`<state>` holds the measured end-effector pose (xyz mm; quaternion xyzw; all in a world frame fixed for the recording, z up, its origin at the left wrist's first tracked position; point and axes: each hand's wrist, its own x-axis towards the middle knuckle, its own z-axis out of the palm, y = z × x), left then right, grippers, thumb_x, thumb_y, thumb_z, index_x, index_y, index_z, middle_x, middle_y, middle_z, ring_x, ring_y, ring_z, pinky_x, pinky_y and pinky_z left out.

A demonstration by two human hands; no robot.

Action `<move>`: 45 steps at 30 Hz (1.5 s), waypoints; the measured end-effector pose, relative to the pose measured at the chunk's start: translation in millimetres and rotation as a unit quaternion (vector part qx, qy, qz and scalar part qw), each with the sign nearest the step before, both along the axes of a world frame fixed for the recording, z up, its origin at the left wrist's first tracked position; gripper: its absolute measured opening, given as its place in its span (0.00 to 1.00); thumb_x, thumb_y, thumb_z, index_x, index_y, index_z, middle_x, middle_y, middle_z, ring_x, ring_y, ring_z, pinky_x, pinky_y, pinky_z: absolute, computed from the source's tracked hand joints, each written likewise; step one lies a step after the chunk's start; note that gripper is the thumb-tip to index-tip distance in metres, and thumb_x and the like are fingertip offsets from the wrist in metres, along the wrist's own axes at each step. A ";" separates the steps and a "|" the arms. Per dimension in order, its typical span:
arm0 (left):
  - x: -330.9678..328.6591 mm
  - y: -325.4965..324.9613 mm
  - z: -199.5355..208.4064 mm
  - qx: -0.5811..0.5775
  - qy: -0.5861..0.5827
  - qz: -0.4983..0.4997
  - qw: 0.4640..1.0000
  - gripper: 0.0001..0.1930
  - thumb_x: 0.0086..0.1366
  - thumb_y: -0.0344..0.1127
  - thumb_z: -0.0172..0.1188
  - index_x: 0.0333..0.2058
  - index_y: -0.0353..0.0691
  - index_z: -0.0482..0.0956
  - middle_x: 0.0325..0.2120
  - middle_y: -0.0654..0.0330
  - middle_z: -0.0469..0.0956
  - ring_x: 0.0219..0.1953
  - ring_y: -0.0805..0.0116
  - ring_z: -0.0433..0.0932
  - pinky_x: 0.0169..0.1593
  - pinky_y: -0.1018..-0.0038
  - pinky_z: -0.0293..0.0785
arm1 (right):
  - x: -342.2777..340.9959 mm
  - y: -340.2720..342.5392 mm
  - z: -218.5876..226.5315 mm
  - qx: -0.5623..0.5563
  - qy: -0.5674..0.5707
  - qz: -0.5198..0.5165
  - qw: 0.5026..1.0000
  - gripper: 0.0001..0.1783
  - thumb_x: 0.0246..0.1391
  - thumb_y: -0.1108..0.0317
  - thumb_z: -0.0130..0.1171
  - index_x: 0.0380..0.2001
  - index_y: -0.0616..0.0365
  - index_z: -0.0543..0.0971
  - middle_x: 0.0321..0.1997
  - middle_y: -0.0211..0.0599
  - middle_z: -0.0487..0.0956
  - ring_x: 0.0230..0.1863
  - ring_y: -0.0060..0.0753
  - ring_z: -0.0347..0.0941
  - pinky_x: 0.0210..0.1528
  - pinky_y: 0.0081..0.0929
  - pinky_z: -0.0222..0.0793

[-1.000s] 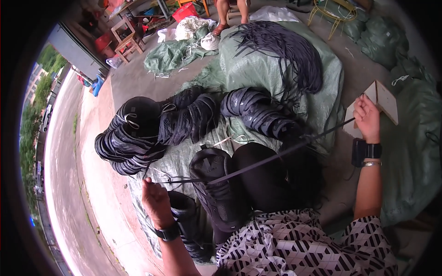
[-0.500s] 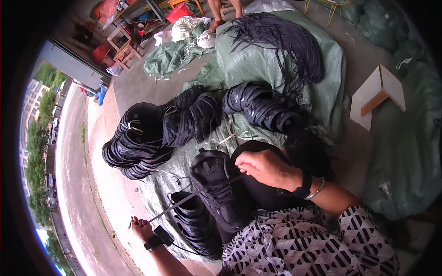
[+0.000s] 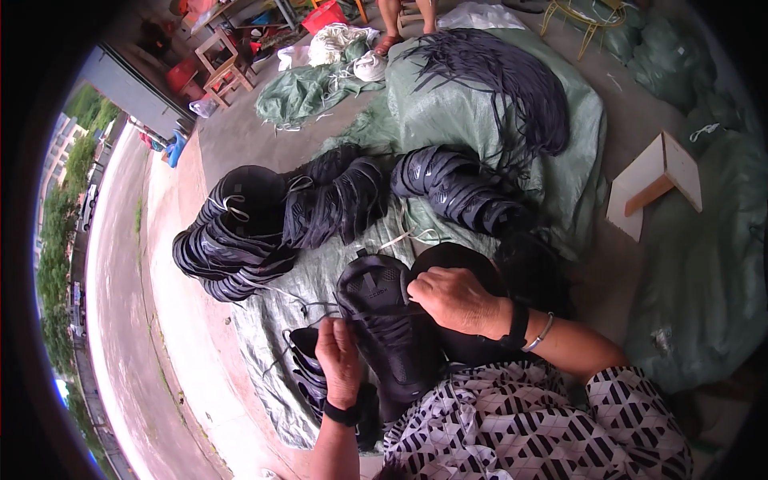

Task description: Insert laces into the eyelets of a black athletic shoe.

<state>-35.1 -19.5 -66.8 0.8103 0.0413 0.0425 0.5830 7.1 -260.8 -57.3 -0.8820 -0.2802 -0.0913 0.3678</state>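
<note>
A black shoe (image 3: 388,336) stands upright before my lap, its toe toward me and its opening facing away. My right hand (image 3: 458,298) is closed beside the collar, pinching a dark lace (image 3: 412,309) that crosses the top of the shoe. On the other side, my left hand (image 3: 339,360) is raised next to the shoe with its fingers stretched upward; whether lace touches them is hard to make out. Under and beside that hand lies a stack of black shoe uppers (image 3: 308,364), partly hidden by it. A round black surface (image 3: 456,260) sits behind my right hand.
Bundles of black uppers (image 3: 240,232) tied with white cord lie ahead on green sheeting (image 3: 276,320), with another row (image 3: 456,188) farther right. Dark laces (image 3: 520,88) drape over a green sack. An angled board (image 3: 660,180) stands at right. Another person's legs (image 3: 408,16) show at the back.
My left hand has come in from far left, where it held the lace stretched out, to beside the shoe. The right hand stays near the collar.
</note>
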 end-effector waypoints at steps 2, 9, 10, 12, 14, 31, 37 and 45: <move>-10.1 -5.5 8.1 0.099 0.004 -0.049 0.994 0.13 0.68 0.37 0.52 0.28 0.34 0.68 0.18 0.65 0.66 0.22 0.78 0.59 0.26 0.79 0.60 | 1.4 -1.0 -0.1 -0.071 -0.079 0.027 0.994 0.05 0.42 0.72 0.57 0.25 0.56 0.72 0.27 0.29 0.71 0.33 0.31 0.72 0.31 0.27 0.71; -21.5 9.5 27.4 -0.029 0.061 -0.031 0.997 0.11 0.68 0.36 0.53 0.31 0.33 0.74 0.21 0.67 0.72 0.24 0.79 0.66 0.31 0.80 0.67 | 17.5 -8.3 23.9 -0.061 -0.143 0.112 0.982 0.02 0.45 0.74 0.57 0.24 0.60 0.75 0.45 0.37 0.72 0.39 0.36 0.72 0.41 0.30 0.71; -15.9 8.1 26.1 -0.047 -0.003 0.022 0.999 0.10 0.69 0.36 0.50 0.33 0.36 0.75 0.23 0.68 0.73 0.28 0.81 0.69 0.35 0.82 0.67 | 22.6 -7.9 17.9 -0.057 -0.084 0.146 0.984 0.02 0.45 0.74 0.56 0.24 0.60 0.75 0.46 0.37 0.72 0.40 0.36 0.72 0.43 0.30 0.70; -5.7 8.1 21.4 -0.050 -0.070 0.048 0.995 0.08 0.69 0.33 0.50 0.37 0.34 0.74 0.33 0.63 0.76 0.31 0.77 0.71 0.41 0.80 0.68 | 32.3 -7.0 12.6 -0.055 -0.085 0.190 0.977 0.01 0.45 0.75 0.55 0.24 0.60 0.74 0.39 0.36 0.71 0.37 0.35 0.71 0.40 0.31 0.70; 7.0 -2.4 21.4 0.006 -0.108 0.005 0.994 0.07 0.69 0.30 0.47 0.37 0.35 0.73 0.32 0.63 0.75 0.31 0.77 0.71 0.40 0.79 0.68 | 35.3 -12.5 21.7 -0.078 -0.086 0.195 0.974 0.02 0.45 0.75 0.56 0.24 0.59 0.73 0.36 0.35 0.70 0.35 0.35 0.71 0.39 0.32 0.70; -7.1 -4.4 -0.8 -0.105 -0.008 0.039 0.994 0.10 0.66 0.36 0.56 0.30 0.34 0.77 0.22 0.69 0.73 0.28 0.83 0.67 0.34 0.85 0.63 | 44.7 27.3 42.4 -0.284 0.120 0.156 0.938 0.05 0.43 0.74 0.57 0.25 0.65 0.77 0.35 0.45 0.71 0.38 0.49 0.73 0.40 0.42 0.69; -4.6 2.0 -9.0 -0.119 0.056 -0.035 0.991 0.09 0.66 0.33 0.54 0.30 0.33 0.76 0.25 0.65 0.72 0.29 0.78 0.67 0.36 0.82 0.64 | 75.2 26.7 43.9 0.021 0.164 0.128 0.978 0.06 0.53 0.70 0.58 0.30 0.62 0.75 0.30 0.34 0.73 0.33 0.31 0.73 0.37 0.26 0.68; 4.1 5.0 -2.1 -0.128 0.047 -0.060 0.989 0.12 0.64 0.37 0.59 0.27 0.33 0.76 0.20 0.70 0.72 0.26 0.82 0.65 0.30 0.82 0.64 | 87.9 29.1 71.3 0.429 0.499 0.066 0.750 0.10 0.59 0.63 0.54 0.35 0.59 0.73 0.23 0.28 0.72 0.17 0.13 0.61 0.16 0.11 0.54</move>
